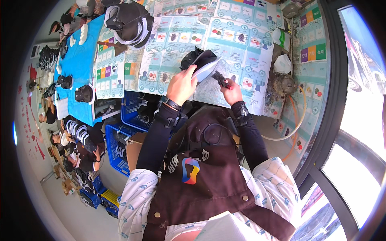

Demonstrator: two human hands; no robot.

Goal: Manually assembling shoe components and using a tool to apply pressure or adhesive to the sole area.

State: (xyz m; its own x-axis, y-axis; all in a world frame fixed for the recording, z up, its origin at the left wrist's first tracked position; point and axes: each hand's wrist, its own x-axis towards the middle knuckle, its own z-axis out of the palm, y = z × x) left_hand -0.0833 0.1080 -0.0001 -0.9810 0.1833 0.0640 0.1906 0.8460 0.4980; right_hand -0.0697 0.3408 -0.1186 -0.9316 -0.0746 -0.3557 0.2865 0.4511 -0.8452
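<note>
My left hand (183, 86) is closed on a black shoe upper (197, 57), whose pale inner side or flap faces right. The upper is lifted over the near part of the covered worktable. To the right of it, my right hand (232, 93) wraps round a small black hand tool (220, 78) with a bit of red by the fingers; I cannot make out its exact kind. The tool points up and left toward the upper, apart from it. A pile of black and white shoe uppers (130, 23) lies farther off, at the table's far left.
Printed sheets cover the worktable (173, 28). Blue crates (116, 150) stand below on the left, beside a blue-topped table (82, 52) bearing shoes. Pale and orange hoses (295, 127) hang on the right, near a window frame (321, 160). Other people work at far left.
</note>
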